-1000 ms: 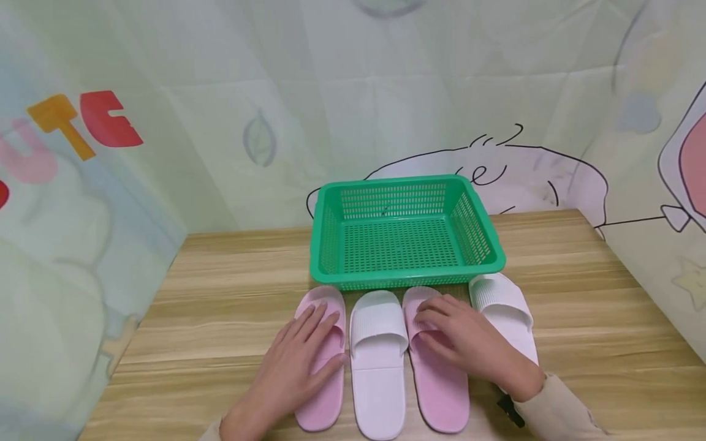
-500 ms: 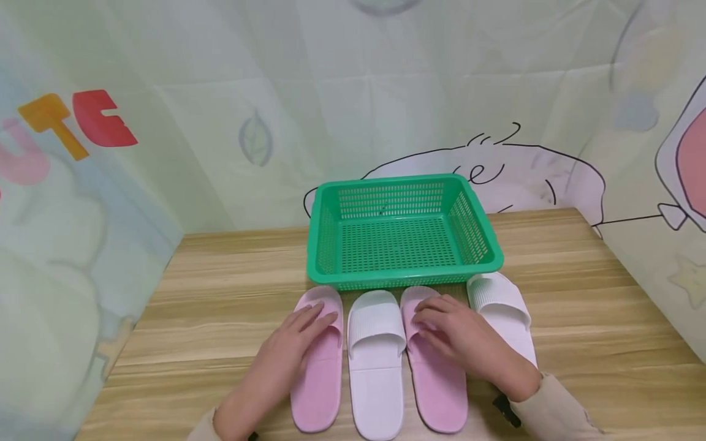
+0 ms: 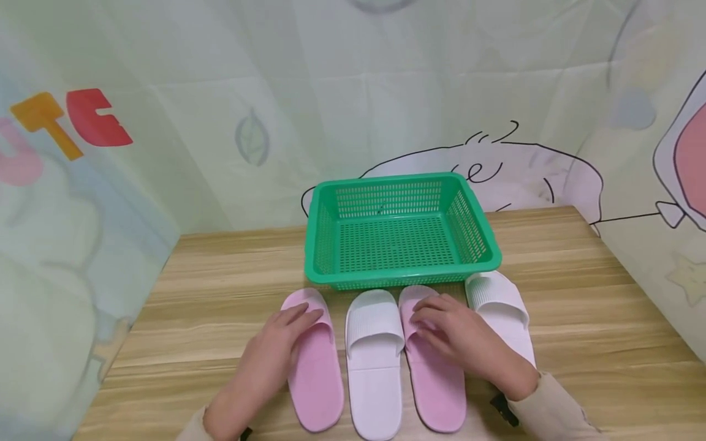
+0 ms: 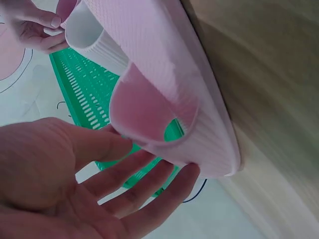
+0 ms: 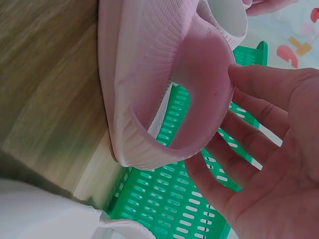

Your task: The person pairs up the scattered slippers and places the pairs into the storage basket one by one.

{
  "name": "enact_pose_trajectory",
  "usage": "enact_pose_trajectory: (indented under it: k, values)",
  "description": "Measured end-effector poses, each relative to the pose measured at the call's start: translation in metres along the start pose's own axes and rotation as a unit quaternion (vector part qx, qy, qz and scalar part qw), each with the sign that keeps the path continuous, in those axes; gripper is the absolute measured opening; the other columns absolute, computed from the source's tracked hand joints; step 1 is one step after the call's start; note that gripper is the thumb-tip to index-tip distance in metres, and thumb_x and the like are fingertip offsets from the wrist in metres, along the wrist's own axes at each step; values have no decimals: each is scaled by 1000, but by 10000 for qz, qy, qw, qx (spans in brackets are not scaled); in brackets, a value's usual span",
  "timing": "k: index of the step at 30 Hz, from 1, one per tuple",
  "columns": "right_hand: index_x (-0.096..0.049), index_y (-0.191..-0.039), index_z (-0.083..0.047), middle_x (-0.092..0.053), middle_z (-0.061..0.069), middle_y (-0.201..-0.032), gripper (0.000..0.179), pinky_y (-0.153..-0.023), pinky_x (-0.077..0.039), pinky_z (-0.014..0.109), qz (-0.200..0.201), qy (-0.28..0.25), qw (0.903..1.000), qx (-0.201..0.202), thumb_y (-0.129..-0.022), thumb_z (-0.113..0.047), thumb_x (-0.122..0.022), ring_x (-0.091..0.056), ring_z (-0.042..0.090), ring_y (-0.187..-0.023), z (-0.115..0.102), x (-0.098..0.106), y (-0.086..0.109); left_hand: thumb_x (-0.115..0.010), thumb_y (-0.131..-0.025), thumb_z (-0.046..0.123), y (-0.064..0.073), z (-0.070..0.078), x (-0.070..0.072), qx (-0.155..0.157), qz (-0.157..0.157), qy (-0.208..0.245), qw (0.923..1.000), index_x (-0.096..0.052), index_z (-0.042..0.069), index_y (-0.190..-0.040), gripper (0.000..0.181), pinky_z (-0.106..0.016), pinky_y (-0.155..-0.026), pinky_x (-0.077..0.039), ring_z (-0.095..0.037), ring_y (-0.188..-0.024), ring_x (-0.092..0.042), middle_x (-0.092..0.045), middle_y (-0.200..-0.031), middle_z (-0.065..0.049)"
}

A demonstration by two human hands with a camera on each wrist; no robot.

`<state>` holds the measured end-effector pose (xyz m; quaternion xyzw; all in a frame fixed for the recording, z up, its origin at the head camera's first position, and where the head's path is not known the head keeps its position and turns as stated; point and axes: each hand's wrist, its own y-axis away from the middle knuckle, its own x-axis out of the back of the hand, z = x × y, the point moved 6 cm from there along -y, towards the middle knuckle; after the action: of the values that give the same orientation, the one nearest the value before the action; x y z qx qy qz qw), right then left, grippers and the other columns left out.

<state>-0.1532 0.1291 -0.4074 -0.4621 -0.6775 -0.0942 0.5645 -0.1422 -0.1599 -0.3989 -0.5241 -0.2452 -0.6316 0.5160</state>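
Observation:
Toward the left, my left hand [image 3: 267, 352] holds the strap of a pink slipper [image 3: 317, 380], fingers over the ribbed top. In the left wrist view, the thumb is right at the strap's edge. My right hand [image 3: 469, 337] pinches the strap of the other pink slipper [image 3: 441, 392]; its thumb is at the strap rim in the right wrist view. Between the pink slippers lies a white slipper [image 3: 375, 392]. A second white slipper [image 3: 502, 306] lies at the right, partly hidden under my right hand and forearm. All toes point away from me.
A green perforated plastic basket [image 3: 402, 275] stands just beyond the slippers' toes, near the back of the wooden table [image 3: 220, 282]. Behind the table hangs a printed cloth [image 3: 298, 122], which also covers both sides.
The left hand has shifted left and drawn its fingers and thumb in at the strap. Its pink slipper has turned, the toe swinging left, away from the white one. The right hand keeps its place.

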Motion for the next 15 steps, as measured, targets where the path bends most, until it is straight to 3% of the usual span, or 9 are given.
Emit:
enact_pose_trajectory:
  k: [5,12,15]
  values:
    - [-79,-108,-16,-73,-4,-113,18,-91,-58,38,-51,-6,10000,-56,-91,-10,-83,-66,18,-105,1,0,0,-69,-90,-13,-2,-4,6,-159,-144,-202,9996,-74,15,-133,51,-64,-91,-59,-45,-122,-66,-69,-137,-19]
    - [-80,-107,-14,-73,-3,-113,19,-92,-59,39,-60,-30,10000,-65,-90,-9,-84,-68,19,-105,1,0,-2,-66,-79,-28,-1,-7,11,-1064,-652,-550,9907,-62,15,-147,81,-71,-100,-51,-44,-140,-55,-58,-152,-18]
    - [-80,-107,-14,-73,-2,-112,19,-92,-59,40,-57,-55,9999,-68,-89,-8,-84,-69,20,-105,1,0,-2,-60,-74,-32,1,-9,8,-1216,-972,-531,9864,-58,19,-151,92,-73,-103,-48,-45,-146,-48,-53,-157,-19]
